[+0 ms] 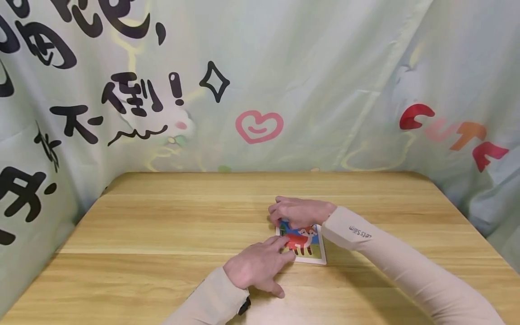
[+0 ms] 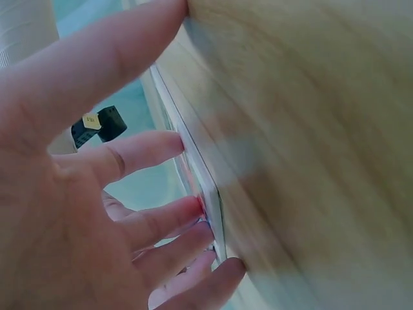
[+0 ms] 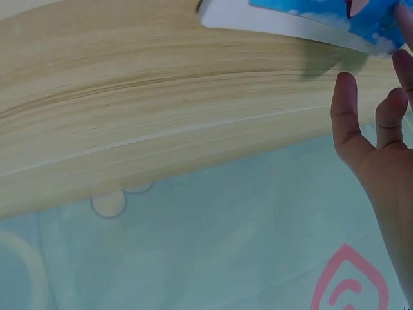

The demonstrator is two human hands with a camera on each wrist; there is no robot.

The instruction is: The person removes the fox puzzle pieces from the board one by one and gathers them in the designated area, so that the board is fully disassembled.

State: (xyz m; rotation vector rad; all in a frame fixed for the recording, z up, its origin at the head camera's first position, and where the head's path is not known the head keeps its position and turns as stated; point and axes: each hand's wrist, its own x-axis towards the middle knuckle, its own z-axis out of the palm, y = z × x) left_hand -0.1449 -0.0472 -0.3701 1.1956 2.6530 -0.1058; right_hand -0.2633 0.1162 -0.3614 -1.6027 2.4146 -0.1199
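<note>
A flat square picture board (image 1: 305, 243) with a fox on a blue and green scene and a white border lies on the wooden table, right of centre. My left hand (image 1: 260, 264) reaches over its near left side with fingers spread. In the left wrist view, the fingertips (image 2: 205, 205) meet the white edge, while the thumb stays apart from it. My right hand (image 1: 302, 212) is over the far left part, fingers bent down at the corner and covering it. Two digits show off the board's edge in the right wrist view, with other fingertips touching its blue part.
The wooden table (image 1: 162, 225) stretches out on both sides of the board. A pale printed curtain (image 1: 317, 90) with lettering and a pink heart hangs behind and beside it. Beige sleeves (image 1: 390, 257) cover both forearms, and a black strap piece (image 1: 244, 307) sits at the left wrist.
</note>
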